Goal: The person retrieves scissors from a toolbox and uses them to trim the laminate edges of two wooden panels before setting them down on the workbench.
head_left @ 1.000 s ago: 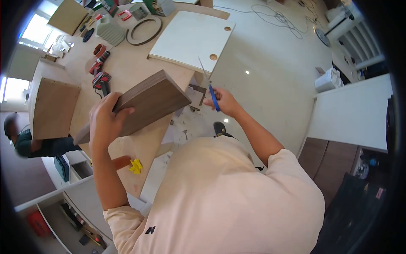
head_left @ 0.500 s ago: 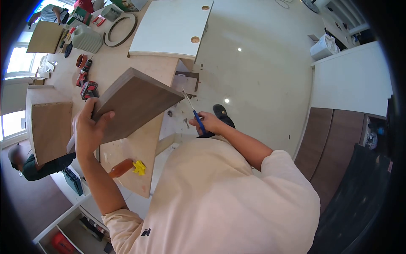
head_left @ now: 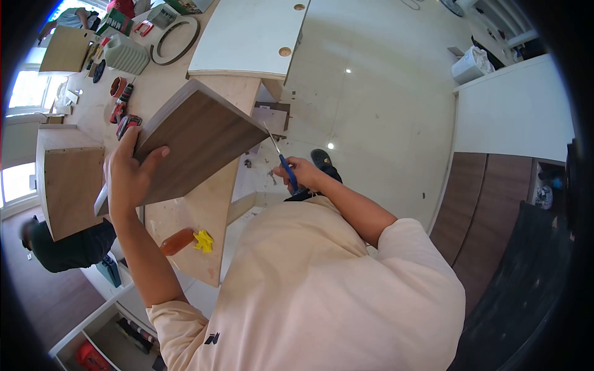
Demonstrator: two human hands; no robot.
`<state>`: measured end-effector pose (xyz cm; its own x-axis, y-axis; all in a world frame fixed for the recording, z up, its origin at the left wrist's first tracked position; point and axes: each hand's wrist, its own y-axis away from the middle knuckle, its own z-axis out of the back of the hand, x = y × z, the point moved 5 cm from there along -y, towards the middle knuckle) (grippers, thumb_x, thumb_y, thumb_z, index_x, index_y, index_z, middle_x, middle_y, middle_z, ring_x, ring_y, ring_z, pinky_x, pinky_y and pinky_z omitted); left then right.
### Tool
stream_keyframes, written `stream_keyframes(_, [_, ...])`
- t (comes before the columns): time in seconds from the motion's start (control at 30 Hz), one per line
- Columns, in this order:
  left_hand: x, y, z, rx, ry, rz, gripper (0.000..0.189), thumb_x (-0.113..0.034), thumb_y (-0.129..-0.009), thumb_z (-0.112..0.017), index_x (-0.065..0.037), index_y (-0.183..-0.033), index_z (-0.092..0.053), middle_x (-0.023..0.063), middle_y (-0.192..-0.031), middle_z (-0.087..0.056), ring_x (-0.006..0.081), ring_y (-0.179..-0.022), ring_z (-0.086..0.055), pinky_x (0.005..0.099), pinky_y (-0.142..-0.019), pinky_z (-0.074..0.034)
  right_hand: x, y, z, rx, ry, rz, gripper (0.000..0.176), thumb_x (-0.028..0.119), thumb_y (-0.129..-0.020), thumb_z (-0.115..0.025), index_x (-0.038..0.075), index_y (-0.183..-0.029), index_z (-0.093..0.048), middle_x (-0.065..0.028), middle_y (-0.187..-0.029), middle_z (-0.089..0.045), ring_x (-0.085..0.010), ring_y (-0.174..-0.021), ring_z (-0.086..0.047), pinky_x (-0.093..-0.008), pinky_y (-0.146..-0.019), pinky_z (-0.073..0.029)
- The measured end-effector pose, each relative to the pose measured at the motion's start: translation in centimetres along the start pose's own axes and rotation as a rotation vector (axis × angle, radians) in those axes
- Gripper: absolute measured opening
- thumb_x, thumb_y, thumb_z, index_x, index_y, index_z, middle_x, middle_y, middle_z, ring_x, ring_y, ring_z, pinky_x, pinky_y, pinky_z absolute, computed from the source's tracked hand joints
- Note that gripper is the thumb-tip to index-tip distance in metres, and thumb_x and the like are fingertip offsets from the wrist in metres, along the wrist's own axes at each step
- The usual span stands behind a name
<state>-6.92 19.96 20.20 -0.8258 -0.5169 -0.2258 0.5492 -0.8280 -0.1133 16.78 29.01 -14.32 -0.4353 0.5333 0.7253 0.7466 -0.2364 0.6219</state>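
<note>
My left hand (head_left: 128,175) grips the near edge of a dark brown laminate board (head_left: 197,138) and holds it tilted above the plywood workbench (head_left: 198,210). My right hand (head_left: 301,174) is closed on a blue-handled tool with a thin metal blade (head_left: 279,156). The blade tip points up toward the board's right corner; whether it touches is unclear.
A white panel with two round holes (head_left: 247,37) lies at the bench's far end. Red power tools (head_left: 124,111), a ring (head_left: 175,41) and a ribbed container (head_left: 127,54) lie on the bench. An orange-handled tool with a yellow piece (head_left: 185,241) lies near me. Another person (head_left: 68,244) crouches at left beside a wooden box (head_left: 68,179).
My right hand with the blue tool has dropped from beside the white panel to just below the board's right corner. The board stays gripped in my left hand, tilted more steeply.
</note>
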Motion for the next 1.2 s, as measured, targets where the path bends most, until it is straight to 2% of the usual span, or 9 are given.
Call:
stream_keyframes(0.43, [-0.2,0.0,0.0,-0.040,0.001,-0.044,0.043,-0.023,-0.071,-0.082,-0.001,-0.100,-0.060,0.0154,-0.074,-0.059,0.0299,-0.064,-0.051,0.0341,-0.065,-0.045,1.0,-0.8,0.4,-0.005,0.048,0.008,0.054,0.046,-0.080,-0.079,-0.001,-0.097,-0.060,-0.0064,-0.069,-0.061,-0.0137,-0.055,-0.060,-0.0268,-0.053,-0.051])
stream_keyframes(0.53, [-0.3,0.0,0.0,-0.022,0.002,-0.027,0.042,-0.022,-0.071,-0.081,0.000,-0.099,-0.060,0.0147,-0.072,-0.058,0.0279,-0.063,-0.049,0.0336,-0.064,-0.044,1.2,-0.8,0.5,-0.013,0.049,0.018,0.052,0.045,-0.081,-0.079,-0.002,-0.094,-0.060,-0.0062,-0.068,-0.060,-0.0137,-0.053,-0.059,-0.0269,-0.052,-0.051])
stream_keyframes(0.63, [-0.3,-0.1,0.0,0.014,-0.013,0.020,0.048,-0.029,-0.071,-0.082,-0.003,-0.105,-0.061,0.0192,-0.077,-0.061,0.0378,-0.068,-0.055,0.0396,-0.067,-0.047,0.7,-1.4,0.6,-0.030,0.094,0.041,0.050,0.044,-0.081,-0.079,-0.002,-0.089,-0.061,-0.0062,-0.065,-0.059,-0.0135,-0.051,-0.058,-0.0271,-0.050,-0.050])
stream_keyframes(0.8, [-0.2,-0.1,0.0,-0.004,0.008,-0.001,0.047,-0.029,-0.071,-0.082,-0.003,-0.104,-0.061,0.0193,-0.077,-0.060,0.0372,-0.067,-0.054,0.0392,-0.066,-0.047,0.2,-1.5,1.1,-0.067,0.215,0.103,0.046,0.040,-0.082,-0.079,-0.001,-0.084,-0.060,-0.0067,-0.061,-0.060,-0.0130,-0.049,-0.057,-0.0270,-0.047,-0.048])
stream_keyframes(0.93, [-0.5,0.0,0.0,-0.023,0.039,-0.022,0.046,-0.027,-0.071,-0.082,-0.004,-0.104,-0.061,0.0193,-0.076,-0.060,0.0369,-0.067,-0.056,0.0392,-0.066,-0.047,-0.6,-1.4,1.7,-0.073,0.132,0.123,0.045,0.038,-0.082,-0.079,-0.002,-0.088,-0.060,-0.0075,-0.062,-0.061,-0.0133,-0.048,-0.058,-0.0267,-0.047,-0.048])
stream_keyframes(1.0, [-0.3,0.1,-0.1,0.010,0.005,0.016,0.046,-0.021,-0.071,-0.081,-0.001,-0.108,-0.061,0.0175,-0.079,-0.062,0.0320,-0.070,-0.057,0.0363,-0.070,-0.047,-0.7,-1.3,2.1,-0.127,0.071,0.115,0.046,0.037,-0.081,-0.080,-0.002,-0.092,-0.060,-0.0080,-0.065,-0.063,-0.0132,-0.048,-0.058,-0.0262,-0.046,-0.048])
stream_keyframes(1.03, [-0.1,0.1,-0.1,0.025,-0.014,0.035,0.047,-0.017,-0.071,-0.081,0.000,-0.109,-0.060,0.0166,-0.081,-0.063,0.0295,-0.071,-0.058,0.0348,-0.072,-0.048,-1.3,-1.6,2.5,-0.143,0.073,0.083,0.046,0.036,-0.081,-0.081,-0.002,-0.095,-0.059,-0.0089,-0.070,-0.064,-0.0138,-0.053,-0.060,-0.0266,-0.050,-0.049])
stream_keyframes(1.1, [-0.3,0.2,0.3,0.014,-0.019,-0.029,0.049,-0.014,-0.070,-0.080,0.000,-0.112,-0.059,0.0177,-0.085,-0.064,0.0309,-0.073,-0.059,0.0353,-0.073,-0.048,-2.6,-2.0,3.6,-0.173,0.079,0.016,0.048,0.033,-0.080,-0.082,-0.003,-0.100,-0.058,-0.0109,-0.080,-0.066,-0.0151,-0.063,-0.063,-0.0272,-0.057,-0.051])
stream_keyframes(1.2, [0.4,0.8,1.0,0.018,0.002,-0.065,0.048,-0.013,-0.069,-0.080,-0.002,-0.110,-0.059,0.0210,-0.086,-0.063,0.0367,-0.077,-0.059,0.0372,-0.074,-0.048,-1.5,-0.9,4.9,-0.366,0.370,0.210,0.058,0.028,-0.076,-0.085,-0.002,-0.113,-0.053,-0.0131,-0.098,-0.066,-0.0186,-0.084,-0.065,-0.0299,-0.074,-0.053])
